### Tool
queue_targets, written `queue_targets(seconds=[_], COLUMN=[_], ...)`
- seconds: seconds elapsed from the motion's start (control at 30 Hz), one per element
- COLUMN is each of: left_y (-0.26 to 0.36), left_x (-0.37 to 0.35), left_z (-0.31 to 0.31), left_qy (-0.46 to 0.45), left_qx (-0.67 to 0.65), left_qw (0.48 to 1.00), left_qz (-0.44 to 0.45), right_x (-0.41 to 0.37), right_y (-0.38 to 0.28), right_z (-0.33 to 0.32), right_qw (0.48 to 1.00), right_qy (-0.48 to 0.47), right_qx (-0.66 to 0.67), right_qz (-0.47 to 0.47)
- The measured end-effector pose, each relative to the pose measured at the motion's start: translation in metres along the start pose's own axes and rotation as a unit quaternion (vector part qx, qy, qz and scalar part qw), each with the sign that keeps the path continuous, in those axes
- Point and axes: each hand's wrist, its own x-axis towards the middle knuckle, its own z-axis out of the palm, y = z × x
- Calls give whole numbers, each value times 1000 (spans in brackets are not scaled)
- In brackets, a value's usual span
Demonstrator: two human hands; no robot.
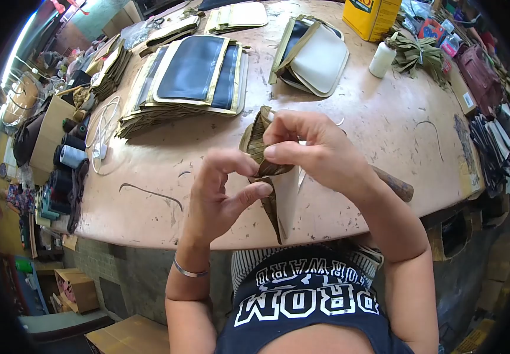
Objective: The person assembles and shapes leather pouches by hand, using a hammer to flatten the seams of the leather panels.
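A folded olive-tan leather strip with cream lining [286, 200] is pinched by the left hand [219, 189] and right hand [317, 150] above the worn pink worktable [373, 118]. Should either pinch slacken, the fold could spring open. Stacked navy-and-tan panels [193, 71] lie at eleven o'clock.

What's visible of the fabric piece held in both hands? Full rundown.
The fabric piece looks like an olive-tan woven strip joined to a pale cream panel. The strip curls over in a fold at the top, and the panel hangs down to a narrow point. It is held up above the near edge of the table, not resting on it. The left hand pinches its middle between thumb and forefinger, and the right hand grips the upper fold.
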Motion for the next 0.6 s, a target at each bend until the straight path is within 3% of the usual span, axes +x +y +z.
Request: queue_targets(seconds=[0.07,0.33,0.43,0.53,0.6], left_y=[5,19,21,14,9], left_x=[3,-1,2,7,5], left_z=[-6,8,4,-12,-17], left_qy=[-74,69,21,-98,-95], left_qx=[132,193,226,104,41], left_qw=[987,978,972,976,977], left_qz=[55,-40,-51,-163,-187], right_x=[-1,-8,-8,-7,-6], right_y=[9,8,7,6,6], right_z=[-1,3,5,7,7], right_qw=[999,999,999,998,994], right_qy=[12,44,33,16,3], right_qx=[34,4,-8,-35,-69], right_qz=[29,-11,-27,-58,-86])
